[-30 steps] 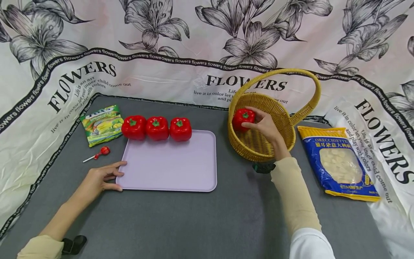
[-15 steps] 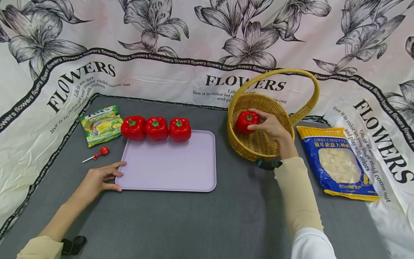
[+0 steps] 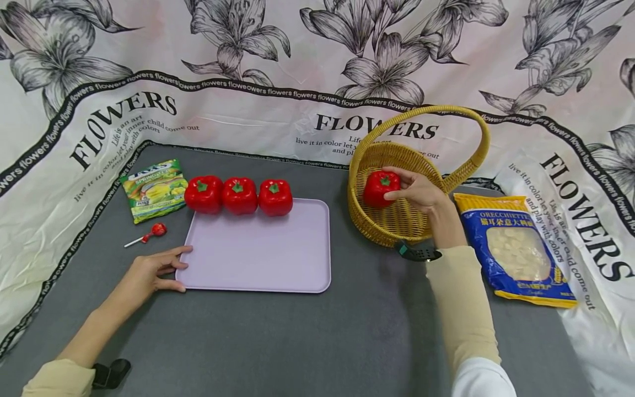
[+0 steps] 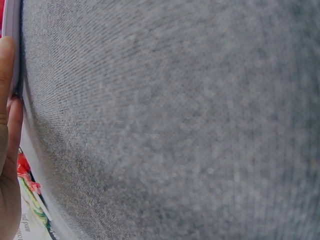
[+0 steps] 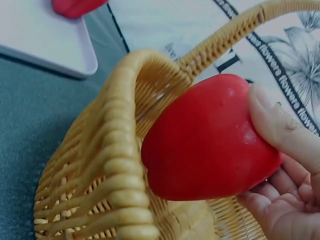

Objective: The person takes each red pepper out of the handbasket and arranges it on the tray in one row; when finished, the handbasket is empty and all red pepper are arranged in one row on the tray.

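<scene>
My right hand (image 3: 420, 192) grips a red bell pepper (image 3: 381, 189) with a green stem, inside the yellow wicker basket (image 3: 354, 218). The right wrist view has this bell pepper (image 5: 210, 142) between thumb and fingers, beside the basket rim (image 5: 117, 150). On the left, my left hand (image 3: 149, 274) touches the left edge of a pale purple tray (image 3: 258, 259), its fingers and thumb spread along that side. Three more red bell peppers (image 3: 204, 194) stand in a row across the tray's far left edge. In the left wrist view the left hand (image 4: 9, 150) shows only partly.
A green and yellow packet (image 3: 155, 190) lies left of the pepper row, with a red lollipop (image 3: 157, 229) in front of it. Right of the basket is a blue and yellow bag of orecchiette (image 3: 518, 253). The basket's tall handle (image 3: 421, 113) arches over its opening.
My right hand and the bell pepper it holds have shifted slightly to the right within the basket. The left hand stays at the tray's edge.
</scene>
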Tool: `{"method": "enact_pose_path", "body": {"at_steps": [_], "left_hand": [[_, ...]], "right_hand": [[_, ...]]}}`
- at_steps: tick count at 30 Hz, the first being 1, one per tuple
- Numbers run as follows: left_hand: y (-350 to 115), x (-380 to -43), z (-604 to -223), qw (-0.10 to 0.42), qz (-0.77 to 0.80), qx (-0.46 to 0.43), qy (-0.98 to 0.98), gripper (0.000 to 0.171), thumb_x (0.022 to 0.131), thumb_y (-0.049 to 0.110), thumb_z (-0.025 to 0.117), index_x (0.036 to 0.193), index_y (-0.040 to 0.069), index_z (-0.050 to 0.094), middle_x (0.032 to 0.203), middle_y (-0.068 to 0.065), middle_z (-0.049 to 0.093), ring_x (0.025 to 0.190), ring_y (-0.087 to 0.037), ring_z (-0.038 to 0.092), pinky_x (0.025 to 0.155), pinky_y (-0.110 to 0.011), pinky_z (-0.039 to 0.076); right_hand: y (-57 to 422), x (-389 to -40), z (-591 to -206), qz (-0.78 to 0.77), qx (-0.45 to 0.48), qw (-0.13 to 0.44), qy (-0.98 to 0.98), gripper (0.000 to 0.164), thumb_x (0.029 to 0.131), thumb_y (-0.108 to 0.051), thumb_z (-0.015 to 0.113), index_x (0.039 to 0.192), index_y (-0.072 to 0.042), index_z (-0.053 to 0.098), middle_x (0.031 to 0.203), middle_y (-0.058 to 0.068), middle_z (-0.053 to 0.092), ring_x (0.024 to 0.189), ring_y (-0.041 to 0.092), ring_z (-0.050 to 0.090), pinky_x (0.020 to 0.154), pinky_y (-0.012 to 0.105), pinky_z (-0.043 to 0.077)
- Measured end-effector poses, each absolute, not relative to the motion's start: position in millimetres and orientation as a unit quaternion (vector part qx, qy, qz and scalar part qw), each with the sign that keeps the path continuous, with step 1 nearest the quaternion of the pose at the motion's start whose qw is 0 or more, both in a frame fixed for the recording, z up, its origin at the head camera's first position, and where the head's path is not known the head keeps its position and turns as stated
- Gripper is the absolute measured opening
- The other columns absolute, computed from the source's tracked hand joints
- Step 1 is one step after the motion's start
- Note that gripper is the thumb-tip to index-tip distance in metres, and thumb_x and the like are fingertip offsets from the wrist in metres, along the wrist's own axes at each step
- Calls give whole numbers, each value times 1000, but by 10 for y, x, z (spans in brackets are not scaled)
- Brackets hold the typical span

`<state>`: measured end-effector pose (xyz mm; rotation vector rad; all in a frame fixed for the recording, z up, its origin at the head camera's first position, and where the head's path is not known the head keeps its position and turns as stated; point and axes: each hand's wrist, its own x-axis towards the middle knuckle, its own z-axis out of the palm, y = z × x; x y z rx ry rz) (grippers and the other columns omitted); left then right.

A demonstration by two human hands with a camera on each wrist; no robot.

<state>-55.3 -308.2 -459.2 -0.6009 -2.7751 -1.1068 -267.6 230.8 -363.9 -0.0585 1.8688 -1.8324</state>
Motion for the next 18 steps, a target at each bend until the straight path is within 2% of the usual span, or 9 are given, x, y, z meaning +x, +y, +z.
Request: {"method": "enact_pose_path", "body": {"at_steps": [6, 11, 18], "left_hand": [[-3086, -564, -4591, 37, -361, -191, -912, 42, 54, 8, 90, 93, 3, 74, 123, -18, 63, 105, -29, 62, 77, -3, 44], [-3081, -561, -4582, 33, -365, -190, -911, 42, 55, 8, 90, 93, 3, 74, 123, -18, 62, 106, -27, 62, 77, -3, 44], [-3059, -558, -4562, 32, -362, -192, -912, 41, 55, 7, 89, 93, 3, 74, 124, -19, 62, 104, -39, 60, 77, -2, 43]], "right_hand": [[2299, -2615, -3536, -670, -27, 269, 691, 63, 83, 15, 64, 140, -4, 43, 123, 4, 54, 113, 18, 51, 87, 23, 52], [2292, -2573, -3459, -668, -41, 272, 692, 65, 82, 15, 65, 140, -3, 42, 122, 4, 55, 111, 17, 53, 87, 24, 52], [2281, -2528, -3368, -686, -51, 272, 672, 55, 81, 17, 65, 129, -9, 56, 117, 2, 60, 109, 17, 55, 86, 25, 52]]}}
